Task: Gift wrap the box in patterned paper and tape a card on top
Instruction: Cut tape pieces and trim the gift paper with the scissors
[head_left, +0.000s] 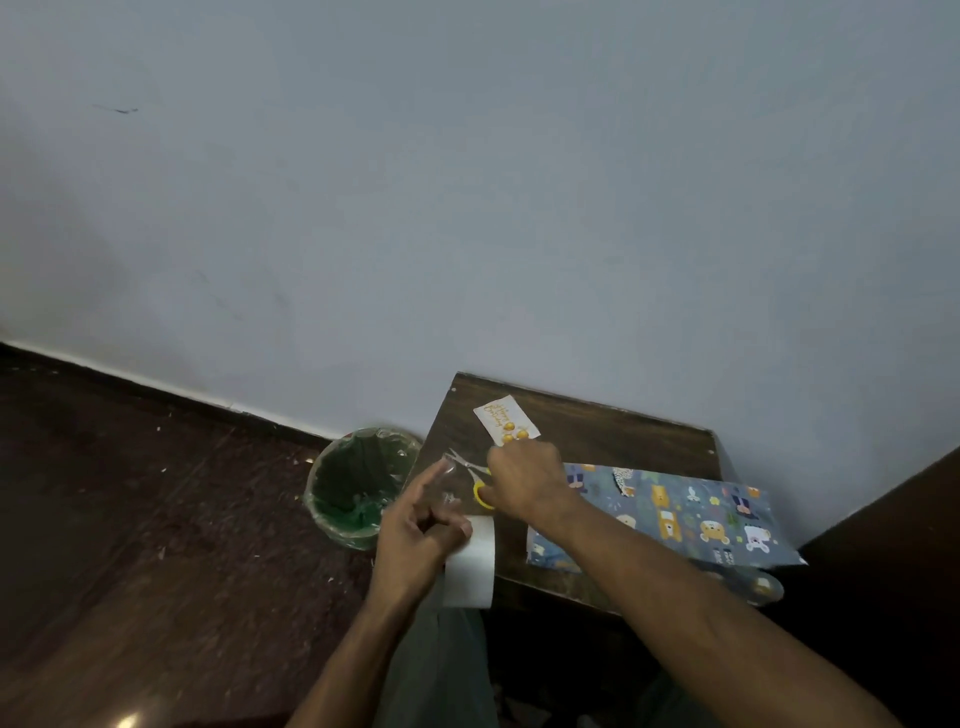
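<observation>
A person's two bare hands work at the near left corner of a small dark wooden surface (597, 431) set against a pale grey wall (467, 182). The left hand (415, 535) holds a roll of white tape (470, 561) at the surface's front edge, thumb and curled fingers pinching it, while the forefinger points up and away with what looks like a clear strip of tape stretched from it; the strip is too faint to be sure of. The right hand (524, 486) reaches across just beyond the roll, its grip closed on the yellow-handled scissors (470, 475), whose steel blades point left toward the left forefinger.

The box wrapped in blue patterned paper with cartoon bears (670, 514) lies flat on the right half of the surface, just right of the right wrist and touching neither hand; its near corner juts past the surface's front edge. The small white card with orange print (506, 420) lies further back, just beyond the right knuckles and apart from the box.

On the dark brown floor (156, 493) left of the surface stands a round green bin lined with clear plastic (358, 488). Pale scraps speckle the floor around it.
</observation>
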